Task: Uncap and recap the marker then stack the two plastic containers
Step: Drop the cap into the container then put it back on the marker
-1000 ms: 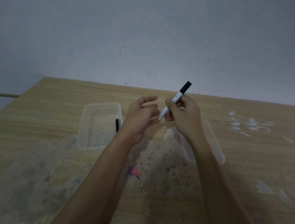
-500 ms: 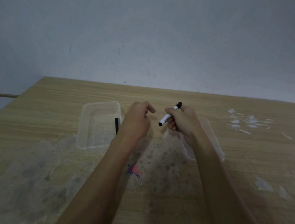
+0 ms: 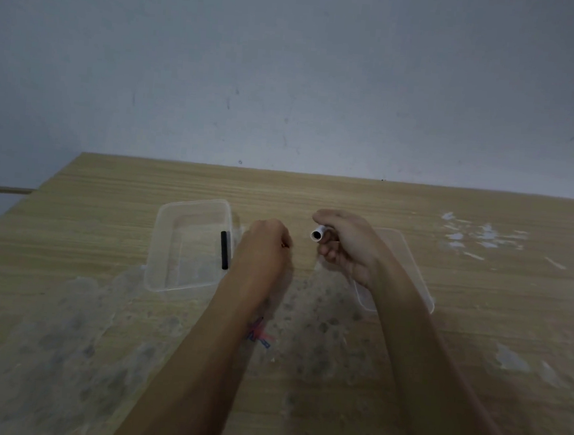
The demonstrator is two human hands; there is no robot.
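Note:
My right hand [image 3: 348, 253] grips a white marker [image 3: 319, 234], whose round white end with a dark centre points left. The rest of the marker is hidden inside my fingers. A short gap to the left, my left hand [image 3: 264, 250] is curled into a fist with nothing showing in it. A clear plastic container [image 3: 187, 244] sits left of my left hand, with a short black stick-like piece [image 3: 224, 250] lying along its right side. The second clear container [image 3: 412, 271] lies under and behind my right wrist, partly hidden.
The wooden table [image 3: 315, 192] ends at a grey wall behind. White paint flecks [image 3: 476, 235] mark the far right. Pale worn patches cover the near half, and a small red and blue scribble [image 3: 259, 335] sits beside my left forearm.
My right hand lowered the marker and swung it from upright until its end points left. My left hand closed from spread fingers into a fist and moved slightly away from it.

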